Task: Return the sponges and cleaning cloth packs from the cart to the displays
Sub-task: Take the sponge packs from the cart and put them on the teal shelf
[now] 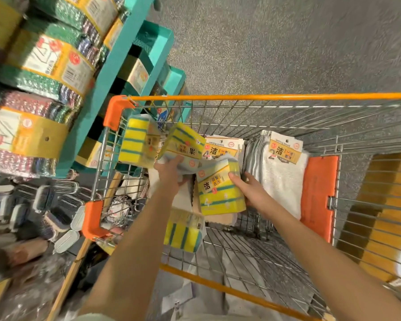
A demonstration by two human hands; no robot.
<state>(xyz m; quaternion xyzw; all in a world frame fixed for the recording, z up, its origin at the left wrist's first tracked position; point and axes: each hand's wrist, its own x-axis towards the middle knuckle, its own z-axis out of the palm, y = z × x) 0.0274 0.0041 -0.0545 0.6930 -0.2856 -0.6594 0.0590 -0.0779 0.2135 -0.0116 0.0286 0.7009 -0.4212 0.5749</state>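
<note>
Two sponge packs are in our grip over the cart (264, 97): left hand (169, 174) clasps one (183, 142), right hand (250, 193) the other (220, 193)

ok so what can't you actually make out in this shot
- Head view: packs on the teal display are motion-blurred; labels unreadable.
- Cloth packs at the cart's far end: partly hidden by the sponge packs in the left hand and right hand.
- Cart: right side cut off by the frame edge.
</note>
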